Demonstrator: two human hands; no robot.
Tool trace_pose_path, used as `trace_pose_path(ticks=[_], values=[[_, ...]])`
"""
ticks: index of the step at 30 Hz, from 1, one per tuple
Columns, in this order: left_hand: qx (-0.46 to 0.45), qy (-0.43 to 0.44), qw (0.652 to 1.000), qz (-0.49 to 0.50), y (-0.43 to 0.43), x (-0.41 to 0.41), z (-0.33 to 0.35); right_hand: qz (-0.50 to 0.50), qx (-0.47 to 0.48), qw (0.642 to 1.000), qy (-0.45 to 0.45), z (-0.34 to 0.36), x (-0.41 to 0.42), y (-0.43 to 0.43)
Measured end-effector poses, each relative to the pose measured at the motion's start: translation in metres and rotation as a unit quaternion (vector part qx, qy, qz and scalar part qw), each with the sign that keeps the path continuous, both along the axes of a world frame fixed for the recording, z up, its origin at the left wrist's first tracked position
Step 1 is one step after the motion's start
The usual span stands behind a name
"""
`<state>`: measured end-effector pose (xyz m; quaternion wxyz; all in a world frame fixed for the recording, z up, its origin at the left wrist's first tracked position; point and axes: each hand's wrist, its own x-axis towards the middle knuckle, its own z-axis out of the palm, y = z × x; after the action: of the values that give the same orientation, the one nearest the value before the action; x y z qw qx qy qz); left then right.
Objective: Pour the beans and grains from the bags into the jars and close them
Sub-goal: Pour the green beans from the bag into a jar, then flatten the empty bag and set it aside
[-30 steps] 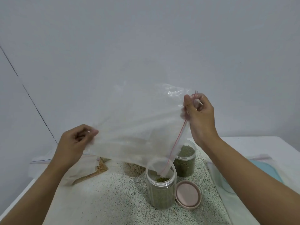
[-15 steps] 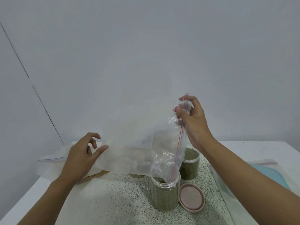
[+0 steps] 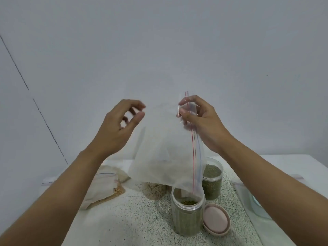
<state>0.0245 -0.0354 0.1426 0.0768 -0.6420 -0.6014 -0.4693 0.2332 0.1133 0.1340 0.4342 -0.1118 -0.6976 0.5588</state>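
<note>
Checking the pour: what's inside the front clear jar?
Small green beans fill the front clear plastic jar near its neck. The clear zip bag covers part of the mouth.

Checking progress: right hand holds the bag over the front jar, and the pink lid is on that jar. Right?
No. The head view shows the pink lid lying beside the open front jar; the right hand does hold the bag over it.

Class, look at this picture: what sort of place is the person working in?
Likely a home kitchen or pantry worktable, though possibly a staged setup: a clear jar of green beans, a zip bag held over it, a pink lid beside it, a speckled mat against a bare wall.
</note>
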Motion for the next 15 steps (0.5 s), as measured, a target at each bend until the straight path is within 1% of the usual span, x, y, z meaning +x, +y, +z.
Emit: trace_pose_path(ticks=[2,5,9,11,13,15], values=[[-0.023,0.008,1.000,-0.009,0.015,0.001,0.019,0.032,0.017,0.999,-0.010,0.012,-0.001,-0.004],[-0.098,0.022,0.994,-0.033,0.034,-0.006,0.042,0.059,0.048,0.997,-0.013,0.031,-0.003,-0.009],[-0.171,0.018,0.980,-0.099,0.045,-0.014,0.063,0.025,0.045,0.998,0.031,0.038,-0.011,-0.013],[-0.178,0.031,0.977,-0.110,0.047,-0.013,0.065,-0.008,0.027,0.999,0.046,0.032,-0.012,-0.012],[-0.165,0.021,0.978,-0.127,0.048,-0.012,0.066,-0.036,0.013,0.998,0.044,0.027,-0.010,-0.009],[-0.142,0.010,0.980,-0.136,0.048,-0.011,0.068,-0.032,0.005,0.999,0.029,0.021,-0.005,-0.007]])
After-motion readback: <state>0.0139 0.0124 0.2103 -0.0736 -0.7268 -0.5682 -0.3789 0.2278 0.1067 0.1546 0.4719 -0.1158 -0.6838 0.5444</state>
